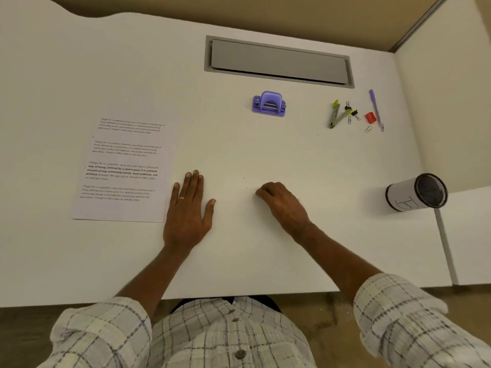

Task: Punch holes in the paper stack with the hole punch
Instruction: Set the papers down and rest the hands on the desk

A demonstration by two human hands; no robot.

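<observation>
A printed paper stack (125, 168) lies flat on the white desk (239, 144) at the left. A purple hole punch (269, 104) stands farther back, near the middle. My left hand (189, 208) rests flat on the desk with straight fingers, just right of the stack's lower right corner. My right hand (281, 203) rests on the desk in front of the punch, its fingers loosely curled under and holding nothing. Both hands are well short of the punch.
A grey cable hatch (279, 62) is set in the desk at the back. Binder clips, paper clips, a compass (335, 114), a red sharpener (370, 117) and a purple pen (375, 107) lie at the right. A mesh pen cup (415, 191) lies tipped on its side.
</observation>
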